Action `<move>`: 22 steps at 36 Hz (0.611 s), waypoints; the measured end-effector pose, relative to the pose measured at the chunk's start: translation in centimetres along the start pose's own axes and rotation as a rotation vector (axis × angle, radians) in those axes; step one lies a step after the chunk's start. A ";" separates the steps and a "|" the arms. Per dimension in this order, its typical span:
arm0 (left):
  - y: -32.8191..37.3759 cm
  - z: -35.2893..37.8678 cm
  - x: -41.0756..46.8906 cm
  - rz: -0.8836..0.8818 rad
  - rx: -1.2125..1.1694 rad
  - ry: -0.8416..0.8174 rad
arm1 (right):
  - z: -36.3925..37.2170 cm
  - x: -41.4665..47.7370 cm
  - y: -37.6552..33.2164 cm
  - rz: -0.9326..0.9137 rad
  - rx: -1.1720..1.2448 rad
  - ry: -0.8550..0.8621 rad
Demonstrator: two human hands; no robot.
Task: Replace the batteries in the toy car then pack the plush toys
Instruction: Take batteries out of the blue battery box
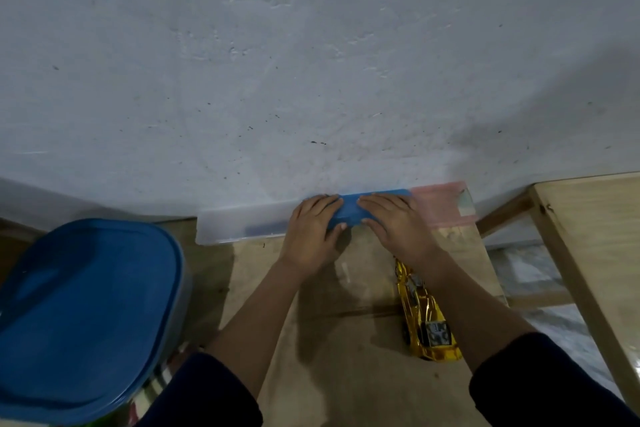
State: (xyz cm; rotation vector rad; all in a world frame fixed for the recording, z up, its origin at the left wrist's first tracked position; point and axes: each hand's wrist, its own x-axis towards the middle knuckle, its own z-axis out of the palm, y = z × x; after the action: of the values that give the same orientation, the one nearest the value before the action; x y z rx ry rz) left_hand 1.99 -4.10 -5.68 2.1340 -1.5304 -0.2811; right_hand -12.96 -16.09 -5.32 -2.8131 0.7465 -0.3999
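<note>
Left hand [311, 229] and right hand [394, 222] are gripping the blue box [349, 209]. The toy car [427, 322] is lying untouched, its batteries seemingly still awaiting replacement.

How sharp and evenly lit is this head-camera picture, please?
Head view: dim, bluish light; the long translucent plastic case and blue plastic box look motion-blurred; the shiny gold toy car glints; a soft shadow darkens the grey wall at right; wide-angle distortion bows the wall's base.

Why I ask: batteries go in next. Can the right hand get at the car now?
Probably yes: the car lies uncovered beside the right forearm; the right hand only needs to leave the blue box.
</note>
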 end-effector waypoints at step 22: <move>0.0 -0.7 1.2 -0.113 -0.138 -0.023 | -0.6 1.8 -1.2 -0.001 -0.016 -0.034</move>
State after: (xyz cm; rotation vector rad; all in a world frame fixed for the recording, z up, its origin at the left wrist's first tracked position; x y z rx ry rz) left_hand 2.74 -5.06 -4.88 2.1175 -1.3639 -0.4388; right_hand -11.07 -16.09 -4.05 -2.8283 0.7439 -0.3462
